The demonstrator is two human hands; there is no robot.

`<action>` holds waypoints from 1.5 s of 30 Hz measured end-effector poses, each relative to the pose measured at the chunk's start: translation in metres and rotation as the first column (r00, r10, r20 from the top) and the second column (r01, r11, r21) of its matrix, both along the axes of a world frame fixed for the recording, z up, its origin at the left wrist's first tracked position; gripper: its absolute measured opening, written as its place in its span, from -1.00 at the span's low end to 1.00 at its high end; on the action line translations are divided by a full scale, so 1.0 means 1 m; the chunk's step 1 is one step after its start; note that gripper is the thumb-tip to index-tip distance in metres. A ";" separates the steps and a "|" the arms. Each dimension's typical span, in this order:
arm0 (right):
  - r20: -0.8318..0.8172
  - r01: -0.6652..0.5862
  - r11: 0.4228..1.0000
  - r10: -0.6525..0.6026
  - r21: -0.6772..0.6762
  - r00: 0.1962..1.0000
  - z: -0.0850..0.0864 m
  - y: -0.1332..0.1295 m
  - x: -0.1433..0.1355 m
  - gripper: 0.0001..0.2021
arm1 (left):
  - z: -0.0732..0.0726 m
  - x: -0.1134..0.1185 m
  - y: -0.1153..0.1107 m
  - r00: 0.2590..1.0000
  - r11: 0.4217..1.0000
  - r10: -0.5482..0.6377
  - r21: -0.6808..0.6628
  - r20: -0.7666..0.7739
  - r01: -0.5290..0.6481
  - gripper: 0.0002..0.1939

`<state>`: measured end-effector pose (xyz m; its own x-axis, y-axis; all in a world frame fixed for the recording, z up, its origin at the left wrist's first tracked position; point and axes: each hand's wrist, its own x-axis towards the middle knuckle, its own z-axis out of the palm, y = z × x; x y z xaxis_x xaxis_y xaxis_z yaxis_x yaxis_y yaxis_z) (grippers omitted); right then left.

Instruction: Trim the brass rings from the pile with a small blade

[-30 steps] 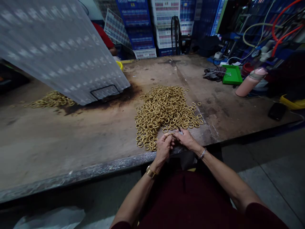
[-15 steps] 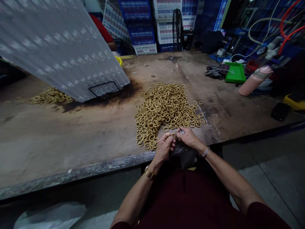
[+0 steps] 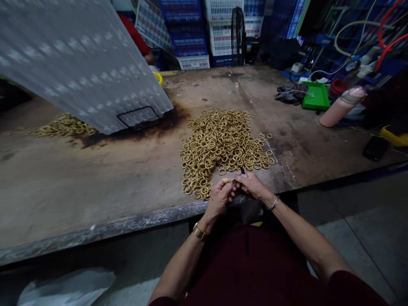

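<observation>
Over the table's front edge my hands meet, fingertips nearly touching. My left hand (image 3: pixel 219 196) is closed in a pinch on a brass-coloured ring (image 3: pixel 233 181), which my fingers mostly cover. Closed as well, my right hand (image 3: pixel 252 185) grips a small slim tool (image 3: pixel 243 172) with a black end and a pale grey part; its kind is not clear. The tool's working end is hidden by the fingers at the ring. Just beyond both hands lies a large heap of brass-coloured rings (image 3: pixel 223 140), with a few loose ones along its right side.
A tall grey ribbed panel (image 3: pixel 95 72) stands left on the wooden table (image 3: pixel 95 182), with a second ring pile (image 3: pixel 63 126) behind it. To the right are a green tray (image 3: pixel 315 95), a pink cylinder (image 3: pixel 341 108) and hoses. A person's red sleeve (image 3: pixel 135 36) shows behind the panel.
The tool in my right hand has tilted, so its black end now points up more plainly. Both hands stay together at the ring. The view has shifted very slightly.
</observation>
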<state>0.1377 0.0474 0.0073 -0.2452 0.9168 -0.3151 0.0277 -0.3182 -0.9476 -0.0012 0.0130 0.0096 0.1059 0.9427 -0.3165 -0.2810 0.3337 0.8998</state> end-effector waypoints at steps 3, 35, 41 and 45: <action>0.099 0.017 0.995 -0.028 0.103 0.995 0.001 0.001 0.002 -0.77 | 0.000 -0.001 0.000 0.999 0.998 -0.041 -0.053 0.029 0.042 -0.67; 0.897 -0.518 0.802 -0.051 0.299 0.439 -0.002 -0.017 0.008 -0.79 | -0.002 -0.001 -0.005 0.999 0.999 0.043 -0.015 -0.013 -0.044 -0.64; 0.858 -0.329 0.881 -0.146 0.339 0.492 0.000 -0.002 0.012 -0.76 | 0.011 -0.005 -0.010 0.983 0.998 -0.010 -0.061 0.182 0.022 -0.65; 0.483 -0.063 0.967 -0.066 0.246 0.873 0.000 -0.002 0.002 -0.80 | 0.013 -0.004 -0.008 0.948 0.995 -0.013 -0.088 0.319 0.043 -0.62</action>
<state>0.1393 0.0453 0.0074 -0.1193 0.9803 -0.1574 0.5023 -0.0771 -0.8612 -0.0055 0.0045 0.0230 0.2415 0.9059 -0.3479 -0.5364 0.4234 0.7301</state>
